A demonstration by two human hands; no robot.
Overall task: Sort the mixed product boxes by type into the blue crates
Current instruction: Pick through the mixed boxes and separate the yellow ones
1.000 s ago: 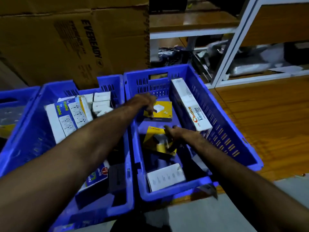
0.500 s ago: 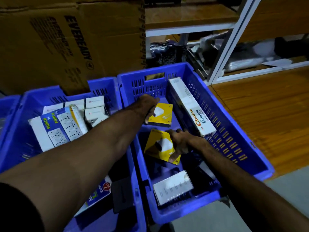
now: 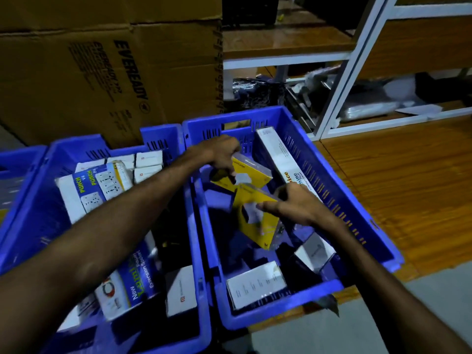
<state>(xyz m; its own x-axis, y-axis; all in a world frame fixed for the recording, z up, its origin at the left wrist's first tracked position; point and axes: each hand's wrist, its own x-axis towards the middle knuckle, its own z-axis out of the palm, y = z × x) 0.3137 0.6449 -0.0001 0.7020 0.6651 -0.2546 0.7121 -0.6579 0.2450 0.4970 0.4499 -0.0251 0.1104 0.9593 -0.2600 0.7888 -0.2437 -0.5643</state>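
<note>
Two blue crates stand side by side. Inside the right crate [image 3: 357, 200] my left hand [image 3: 222, 155] grips a yellow box [image 3: 251, 172] at the far end, tilted up. My right hand [image 3: 296, 204] grips a second yellow box [image 3: 258, 226], lifted on edge just in front of the first. A long white box [image 3: 278, 154] leans along the crate's right wall, and white boxes [image 3: 256, 284] lie at its near end. The left crate [image 3: 201, 251] holds white and blue "Punch" boxes [image 3: 94, 185] and several small white boxes [image 3: 148, 164].
A large brown Eveready carton [image 3: 107, 72] stands behind the crates. A white metal rack [image 3: 344, 80] with bagged goods is at the back right. Wooden flooring [image 3: 408, 187] lies right of the crates, grey floor nearer me. Part of a third blue crate [image 3: 15, 169] shows at far left.
Both yellow boxes have been lifted off the crate floor and tilted up, my hands now gripping them. The view has shifted slightly.
</note>
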